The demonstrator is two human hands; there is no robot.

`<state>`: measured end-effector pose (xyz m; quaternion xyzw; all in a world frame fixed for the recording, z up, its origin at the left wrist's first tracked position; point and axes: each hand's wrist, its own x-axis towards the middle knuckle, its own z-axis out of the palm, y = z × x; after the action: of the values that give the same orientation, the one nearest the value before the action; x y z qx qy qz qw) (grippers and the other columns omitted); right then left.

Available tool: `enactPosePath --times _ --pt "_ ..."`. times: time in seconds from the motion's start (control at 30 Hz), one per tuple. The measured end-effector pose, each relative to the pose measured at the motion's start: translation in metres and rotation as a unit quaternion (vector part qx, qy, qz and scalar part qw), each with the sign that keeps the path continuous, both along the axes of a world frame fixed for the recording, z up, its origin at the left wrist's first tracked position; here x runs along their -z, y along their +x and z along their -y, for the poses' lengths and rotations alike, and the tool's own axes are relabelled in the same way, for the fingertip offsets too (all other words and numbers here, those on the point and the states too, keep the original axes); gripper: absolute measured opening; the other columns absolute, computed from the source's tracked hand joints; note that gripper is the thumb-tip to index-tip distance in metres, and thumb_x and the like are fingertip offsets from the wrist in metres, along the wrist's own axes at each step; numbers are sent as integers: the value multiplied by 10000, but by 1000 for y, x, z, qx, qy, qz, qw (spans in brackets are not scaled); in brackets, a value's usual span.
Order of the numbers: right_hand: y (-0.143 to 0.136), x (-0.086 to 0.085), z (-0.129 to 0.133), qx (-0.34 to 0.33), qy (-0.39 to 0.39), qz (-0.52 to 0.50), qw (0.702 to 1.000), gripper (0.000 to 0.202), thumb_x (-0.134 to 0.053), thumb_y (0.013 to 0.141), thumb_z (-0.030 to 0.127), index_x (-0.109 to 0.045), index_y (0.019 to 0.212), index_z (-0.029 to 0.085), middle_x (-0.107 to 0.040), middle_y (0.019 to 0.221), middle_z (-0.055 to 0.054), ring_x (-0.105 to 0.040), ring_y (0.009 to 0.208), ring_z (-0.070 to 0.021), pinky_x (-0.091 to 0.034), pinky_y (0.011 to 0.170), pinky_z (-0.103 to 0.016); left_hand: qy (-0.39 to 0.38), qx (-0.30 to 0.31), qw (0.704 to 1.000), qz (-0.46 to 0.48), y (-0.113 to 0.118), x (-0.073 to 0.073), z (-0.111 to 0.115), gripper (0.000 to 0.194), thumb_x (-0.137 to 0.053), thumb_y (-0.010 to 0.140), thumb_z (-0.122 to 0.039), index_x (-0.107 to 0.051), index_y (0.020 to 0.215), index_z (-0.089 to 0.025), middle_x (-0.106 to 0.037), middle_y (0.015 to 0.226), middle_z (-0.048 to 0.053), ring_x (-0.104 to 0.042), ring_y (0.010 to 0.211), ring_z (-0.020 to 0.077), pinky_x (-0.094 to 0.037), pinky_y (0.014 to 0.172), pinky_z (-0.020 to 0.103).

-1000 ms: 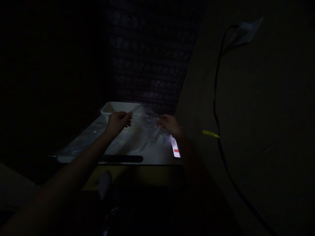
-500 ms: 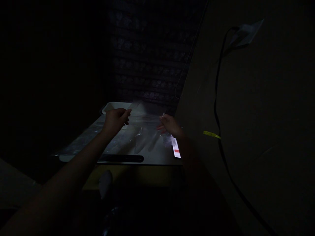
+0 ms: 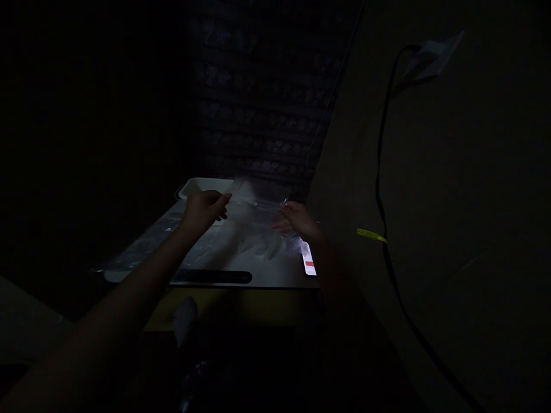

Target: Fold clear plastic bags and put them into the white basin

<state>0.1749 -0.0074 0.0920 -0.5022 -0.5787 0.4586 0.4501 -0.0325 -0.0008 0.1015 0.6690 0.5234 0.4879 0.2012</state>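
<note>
In dim light, my left hand (image 3: 205, 209) is closed in a pinch on one edge of a clear plastic bag (image 3: 262, 209). My right hand (image 3: 297, 219) grips the bag's other side between thumb and fingers. The thin film stretches between both hands above a white table (image 3: 275, 275), and its lower part looks blurred. Behind my left hand stands a white tray (image 3: 198, 184), partly covered by the film. More clear plastic (image 3: 150, 244) lies on the table's left side, beneath my left forearm.
A lit phone (image 3: 309, 264) lies by my right wrist. A dark slot (image 3: 215, 276) runs along the table's front edge. On the right wall hangs a black cable (image 3: 379, 172) with a yellow tag (image 3: 371, 234). A dark patterned blind (image 3: 258, 115) is behind the table.
The plastic film between my hands has shifted and now shows more of the white tray behind it. Both hands stay nearly in place.
</note>
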Motion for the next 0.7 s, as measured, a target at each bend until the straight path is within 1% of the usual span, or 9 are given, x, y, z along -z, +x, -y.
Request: enactPosePath --times 0.1,0.17,0.23,0.37,0.43,0.47,0.53,0.6,0.7 --pt "1 5 -6 17 19 -13 1000 133 -389 748 281 -403 684 165 -520 595 13 -550 525 -99 -435 426 -202 -65 51 995 62 -4 10 -11 231 -572 546 -345 -535 579 -119 -550 471 10 -554 461 144 -447 449 242" --pt "1 7 -10 30 51 -5 998 124 -402 733 264 -420 667 160 -519 655 4 -543 616 -101 -446 472 -207 -68 64 991 94 -7 16 -18 213 -583 529 -317 -541 578 -114 -564 505 17 -565 507 147 -464 499 259" --pt "1 7 -11 37 111 13 993 132 -404 725 269 -434 657 160 -514 704 4 -522 692 -98 -447 540 -210 -24 55 992 107 -8 16 -20 200 -567 549 -312 -555 589 -116 -586 571 28 -569 565 144 -469 556 268" --pt "5 0 -3 74 258 63 961 173 -361 745 302 -459 699 168 -514 725 12 -492 737 -88 -412 679 -223 98 26 989 107 -2 6 -8 173 -536 599 -300 -580 670 -149 -610 760 29 -559 743 146 -447 676 255" --pt "10 0 7 89 297 104 945 200 -336 758 315 -476 771 172 -532 763 -2 -490 772 -102 -395 720 -243 114 23 989 91 1 3 1 148 -537 603 -290 -577 668 -164 -604 840 29 -538 819 149 -430 716 247" --pt "14 2 13 88 310 129 938 216 -330 762 318 -480 820 174 -541 812 -15 -488 812 -114 -386 742 -257 107 27 991 72 1 5 5 141 -541 599 -291 -575 660 -169 -597 874 31 -529 845 151 -423 731 245" --pt "22 13 22 64 337 180 922 261 -315 771 309 -462 945 181 -521 972 -47 -453 936 -138 -354 811 -295 78 39 996 32 -1 14 10 141 -548 588 -304 -573 643 -177 -584 918 37 -523 862 157 -412 751 251" --pt "29 32 29 27 344 253 904 291 -303 779 279 -435 1020 183 -456 1104 -65 -374 1057 -149 -299 881 -328 48 75 996 -16 -6 31 12 155 -540 589 -325 -575 634 -181 -571 956 47 -526 859 167 -401 769 269" --pt "36 69 33 -55 336 376 862 253 -285 787 245 -495 918 194 -446 1123 -56 -311 1115 -150 -283 906 -358 18 144 983 -111 -14 61 12 189 -502 616 -349 -590 659 -188 -538 1031 58 -514 894 182 -370 810 298"
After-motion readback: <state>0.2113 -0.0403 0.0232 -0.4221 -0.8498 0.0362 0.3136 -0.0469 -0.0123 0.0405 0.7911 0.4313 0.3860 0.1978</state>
